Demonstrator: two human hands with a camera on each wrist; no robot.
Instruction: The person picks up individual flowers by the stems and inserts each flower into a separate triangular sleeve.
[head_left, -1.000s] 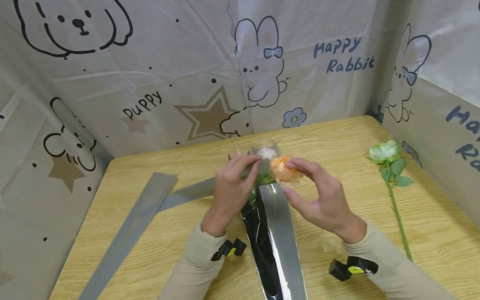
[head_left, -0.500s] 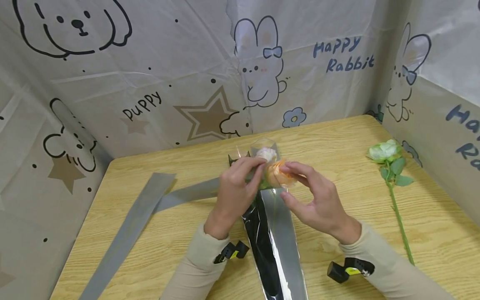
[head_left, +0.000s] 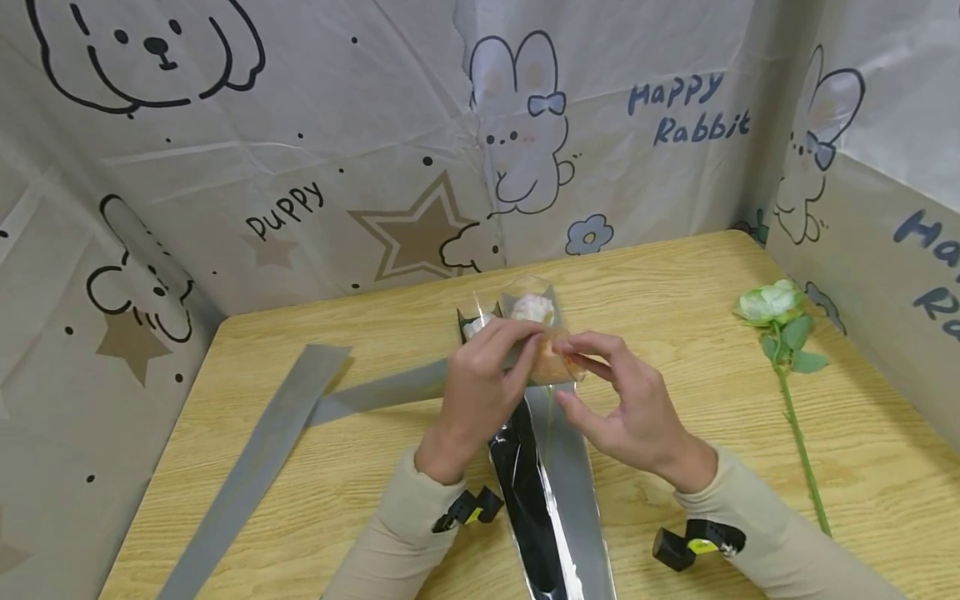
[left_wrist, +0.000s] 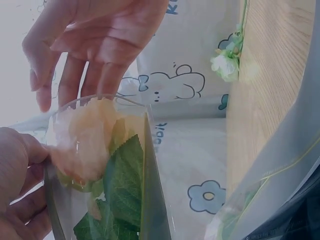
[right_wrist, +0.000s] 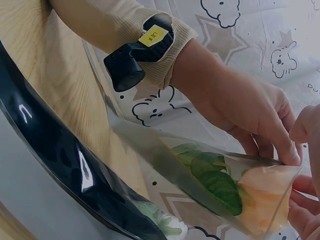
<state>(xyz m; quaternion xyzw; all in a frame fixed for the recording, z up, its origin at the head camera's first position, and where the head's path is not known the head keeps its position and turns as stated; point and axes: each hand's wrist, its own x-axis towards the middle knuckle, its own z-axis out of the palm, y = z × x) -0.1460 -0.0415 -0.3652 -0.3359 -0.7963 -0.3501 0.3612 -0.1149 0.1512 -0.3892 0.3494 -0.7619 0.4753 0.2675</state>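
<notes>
An orange flower (left_wrist: 82, 142) with green leaves (right_wrist: 212, 180) sits inside a clear-fronted grey flower sleeve (head_left: 397, 386), its bloom near the sleeve's mouth. My left hand (head_left: 483, 383) pinches the rim of that sleeve between thumb and fingers. At the mouth, the fingers of my right hand (head_left: 630, 404) reach to the bloom and the rim, the thumb held apart below. In the left wrist view the right hand's fingers extend down behind the rim. Under both hands lie a black sleeve (head_left: 525, 500) and a grey sleeve (head_left: 576, 492), with whitish flowers (head_left: 532, 309) at their far ends.
A loose grey sleeve (head_left: 255, 475) lies flat at the left of the wooden table (head_left: 375, 517). On the right lies a pale green-white flower (head_left: 771, 302) on a long stem. Printed sheets (head_left: 360, 100) hang around the table's back and sides.
The orange flower has gone lower into the sleeve, so the clear film now covers the bloom. My left hand has shifted slightly right and the right hand slightly left, bringing them closer.
</notes>
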